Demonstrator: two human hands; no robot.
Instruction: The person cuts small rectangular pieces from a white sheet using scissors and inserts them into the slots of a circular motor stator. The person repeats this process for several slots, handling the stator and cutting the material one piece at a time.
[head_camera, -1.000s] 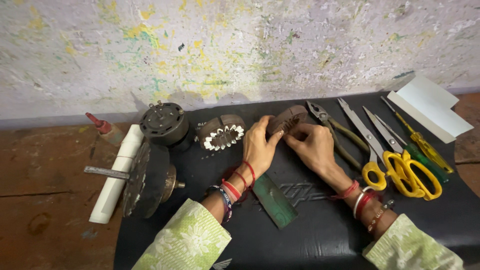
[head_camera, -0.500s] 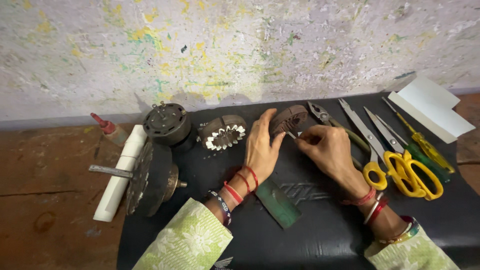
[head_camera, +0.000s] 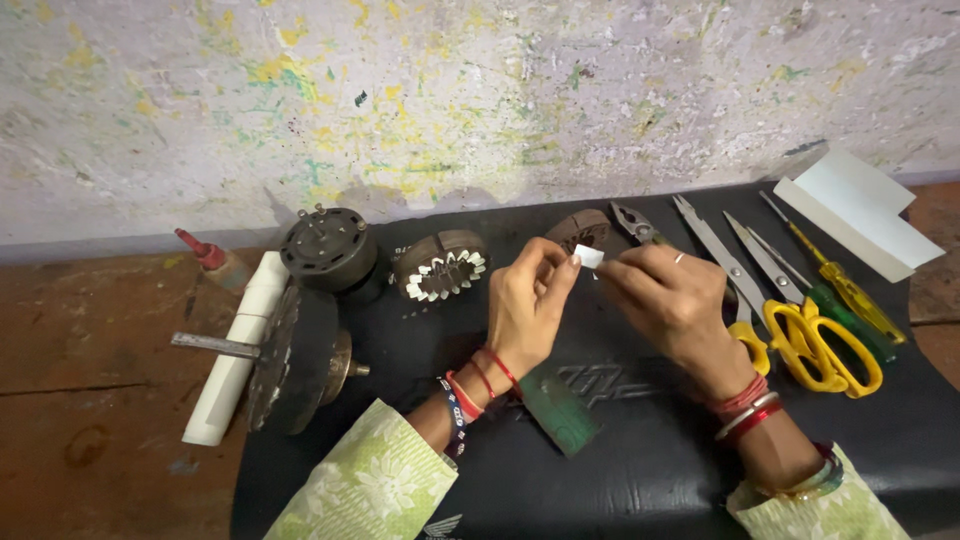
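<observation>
Hands, two, left hand (head_camera: 527, 305) and right hand (head_camera: 672, 300), pinch one white paper slip (head_camera: 589, 257).

One head-worn view, looking down and forward at the table from close above.

The camera sits over the person's own forearms, which enter from the bottom edge — the left hand (head_camera: 527, 305) and right hand (head_camera: 672, 300) meet near the middle of the frame. It faces a paint-speckled wall (head_camera: 480, 90) that fills the upper third, with the black mat (head_camera: 640, 480) on the wooden table (head_camera: 90, 400) spread below it — near enough that the mat runs off the bottom and right edges. No second view shares the scene.
</observation>
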